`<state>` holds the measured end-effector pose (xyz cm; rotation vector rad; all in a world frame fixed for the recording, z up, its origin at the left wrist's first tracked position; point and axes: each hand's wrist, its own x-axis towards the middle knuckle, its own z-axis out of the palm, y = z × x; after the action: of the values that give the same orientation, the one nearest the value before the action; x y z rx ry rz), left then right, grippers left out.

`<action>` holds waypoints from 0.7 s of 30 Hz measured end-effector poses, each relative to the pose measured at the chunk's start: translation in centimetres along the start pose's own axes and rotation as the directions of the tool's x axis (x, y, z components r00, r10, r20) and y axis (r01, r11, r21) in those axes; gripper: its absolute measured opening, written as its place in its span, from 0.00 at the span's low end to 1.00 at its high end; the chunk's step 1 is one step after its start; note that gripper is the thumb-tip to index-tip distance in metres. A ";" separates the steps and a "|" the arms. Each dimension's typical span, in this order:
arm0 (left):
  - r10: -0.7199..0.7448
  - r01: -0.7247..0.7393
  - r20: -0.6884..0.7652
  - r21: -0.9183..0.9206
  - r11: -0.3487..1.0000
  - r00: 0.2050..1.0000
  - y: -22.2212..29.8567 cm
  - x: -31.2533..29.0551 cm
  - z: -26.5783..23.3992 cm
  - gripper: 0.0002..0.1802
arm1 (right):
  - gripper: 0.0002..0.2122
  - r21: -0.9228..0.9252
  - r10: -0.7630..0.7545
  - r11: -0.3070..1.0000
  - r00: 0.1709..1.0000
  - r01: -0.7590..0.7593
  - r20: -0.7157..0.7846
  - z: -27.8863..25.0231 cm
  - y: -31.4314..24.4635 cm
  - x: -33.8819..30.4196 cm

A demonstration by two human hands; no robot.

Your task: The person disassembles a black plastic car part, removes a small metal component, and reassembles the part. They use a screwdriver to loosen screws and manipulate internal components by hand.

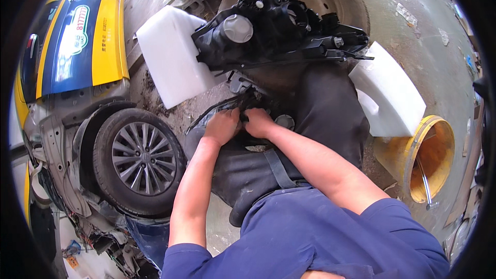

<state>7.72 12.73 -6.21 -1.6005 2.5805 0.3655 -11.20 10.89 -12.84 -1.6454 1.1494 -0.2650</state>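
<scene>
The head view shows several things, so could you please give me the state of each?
Left hand: fingers curled at the dark part; exact grip hidden
Right hand: fingers curled close beside the left hand; exact grip hidden
Dark part: at the lap, partly covered by the hands
Black housing: untouched by either hand
Car: bare structure exposed around the wheel
Car wheel: fitted, tyre on
Yellow drum: open-mouthed, metal rod partly inside

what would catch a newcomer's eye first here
Probably the yellow and blue car panel at upper left, with a silver multi-spoke wheel below it. Next, the bulky black plastic assembly at top centre, with a white block to its left and another white block to its right. Below it, the left hand and right hand are close together.
</scene>
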 end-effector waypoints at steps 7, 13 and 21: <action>-0.072 0.074 0.020 -0.113 0.991 0.997 -0.7 -0.2 0.7 0.22 | 0.18 0.023 0.025 0.999 0.999 -0.026 0.032 -1.3 -0.4 0.1; -0.085 0.081 -0.021 -0.143 0.986 0.996 -0.5 -0.3 0.7 0.24 | 0.16 0.023 0.024 0.999 0.998 -0.025 0.054 -1.8 -0.6 0.3; -0.130 0.124 -0.017 -0.192 0.973 0.991 -0.5 -0.3 0.5 0.21 | 0.15 0.022 -0.038 0.999 0.996 0.037 0.077 -2.4 -0.8 0.3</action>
<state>8.28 12.92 -6.72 -1.8345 2.5131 0.5993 -12.23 9.14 -11.30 -1.6463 1.0550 -0.2342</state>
